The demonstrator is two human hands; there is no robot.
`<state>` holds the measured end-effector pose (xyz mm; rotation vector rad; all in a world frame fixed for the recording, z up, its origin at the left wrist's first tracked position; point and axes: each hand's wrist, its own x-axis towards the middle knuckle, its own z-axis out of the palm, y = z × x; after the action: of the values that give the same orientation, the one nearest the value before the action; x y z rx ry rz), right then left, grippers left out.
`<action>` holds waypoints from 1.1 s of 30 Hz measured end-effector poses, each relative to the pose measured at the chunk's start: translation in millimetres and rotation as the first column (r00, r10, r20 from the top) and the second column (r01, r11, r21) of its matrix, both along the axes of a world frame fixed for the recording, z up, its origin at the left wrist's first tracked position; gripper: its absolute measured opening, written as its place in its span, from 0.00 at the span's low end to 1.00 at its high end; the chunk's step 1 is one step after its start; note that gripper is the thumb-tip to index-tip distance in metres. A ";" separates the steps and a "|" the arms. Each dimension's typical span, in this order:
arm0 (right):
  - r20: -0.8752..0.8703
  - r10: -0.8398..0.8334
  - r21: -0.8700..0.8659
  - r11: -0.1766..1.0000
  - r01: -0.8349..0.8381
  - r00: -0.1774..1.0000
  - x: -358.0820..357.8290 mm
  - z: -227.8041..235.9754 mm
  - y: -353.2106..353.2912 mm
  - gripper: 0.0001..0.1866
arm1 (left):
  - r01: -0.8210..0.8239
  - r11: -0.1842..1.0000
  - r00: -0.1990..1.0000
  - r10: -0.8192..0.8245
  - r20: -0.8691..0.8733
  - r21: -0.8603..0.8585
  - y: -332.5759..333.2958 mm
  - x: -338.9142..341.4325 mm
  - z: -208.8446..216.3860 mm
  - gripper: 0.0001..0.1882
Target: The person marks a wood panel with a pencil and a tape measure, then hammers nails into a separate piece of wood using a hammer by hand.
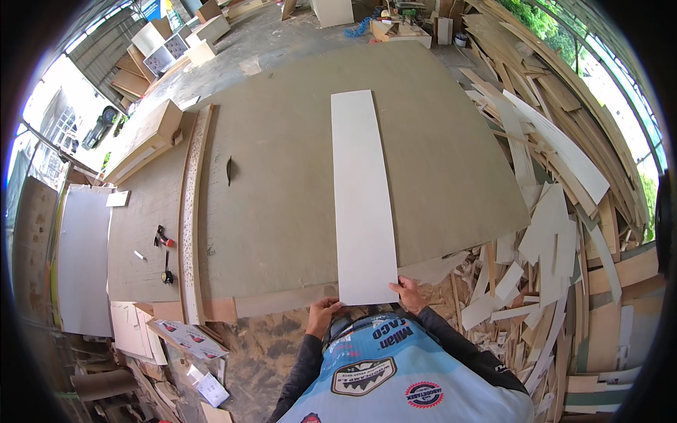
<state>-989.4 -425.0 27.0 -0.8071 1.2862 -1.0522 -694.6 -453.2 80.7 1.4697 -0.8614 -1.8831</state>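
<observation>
Long white rectangular panel (363, 197), grasped near its close corners by left hand (323, 315) and right hand (409, 294); support both evenly.

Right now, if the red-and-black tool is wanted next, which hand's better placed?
Probably the left hand: it's nearer the red-and-black tool, lying to the left. The right hand is farther, on the right edge of the white board.

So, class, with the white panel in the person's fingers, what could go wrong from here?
The left fingers and right fingers hold only the near end of the white panel, so its far end might swing. Scrap pieces to the right, beside the table, could cause a trip.
</observation>
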 end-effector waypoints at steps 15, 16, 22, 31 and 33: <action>0.097 -0.092 0.017 0.996 0.090 0.991 -15.4 25.6 1.0 0.18 | 0.190 0.978 0.982 -0.191 -0.003 -0.083 2.0 -9.8 -21.2 0.08; 0.049 -0.069 0.016 0.998 0.069 0.996 -23.0 22.8 2.3 0.18 | 0.185 0.981 0.982 -0.187 -0.038 -0.059 4.0 -12.8 -19.3 0.08; -0.108 0.074 0.056 0.996 -0.069 0.991 -92.5 19.2 9.1 0.19 | 0.032 0.999 0.998 -0.032 -0.057 0.004 6.0 -1.6 -30.5 0.10; -0.229 0.026 0.179 0.984 0.016 0.973 -262.4 21.0 51.2 0.22 | -0.244 0.968 0.969 0.246 -0.025 0.061 0.3 26.3 -24.0 0.14; -0.367 -0.207 0.131 0.954 0.270 0.907 -271.2 22.8 58.0 0.22 | -0.284 0.956 0.958 0.286 -0.017 0.067 5.1 34.2 -27.1 0.14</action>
<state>-1260.6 -366.9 49.8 -0.7309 1.7961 -0.9929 -660.5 -448.1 53.6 1.5132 -0.5461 -1.7228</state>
